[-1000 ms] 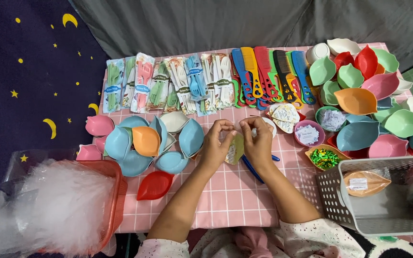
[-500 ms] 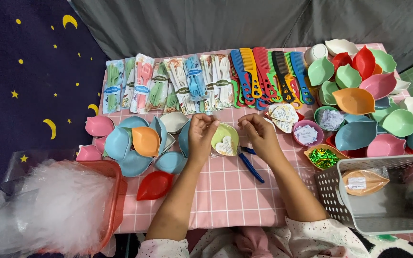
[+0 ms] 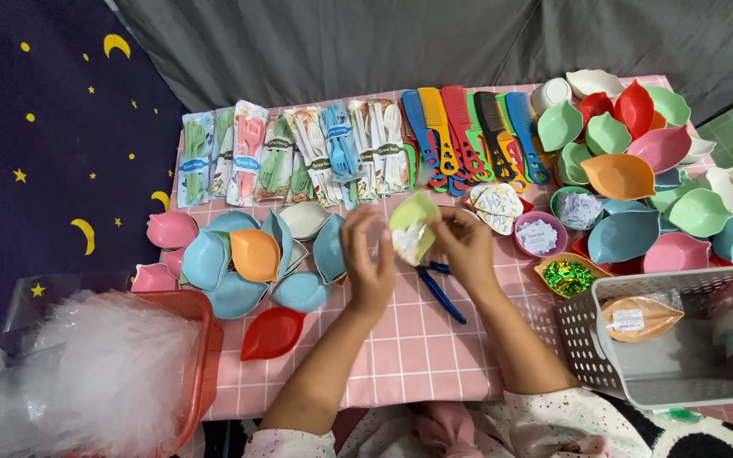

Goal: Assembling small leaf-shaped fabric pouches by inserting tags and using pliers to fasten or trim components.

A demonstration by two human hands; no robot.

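Pale green, the leaf-shaped plastic dish (image 3: 415, 222) sits pinched between my left hand (image 3: 371, 263) and right hand (image 3: 467, 250), lifted above the pink checked tablecloth (image 3: 417, 348). Blue-handled scissors (image 3: 439, 288) lie just beneath; a red leaf dish (image 3: 273, 332) rests to the left.

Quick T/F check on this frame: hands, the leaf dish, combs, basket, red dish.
1. Both hands hold the light green leaf-shaped plastic dish; left hand, right hand. True.
2. The colourful plastic combs lie inside the white perforated plastic basket. False: they lie on the pink checked tablecloth, up near the far edge.
3. The red leaf-shaped dish is in the left hand. False: it lies on the cloth, untouched.
4. Blue-handled pliers lie beneath the hands. True.
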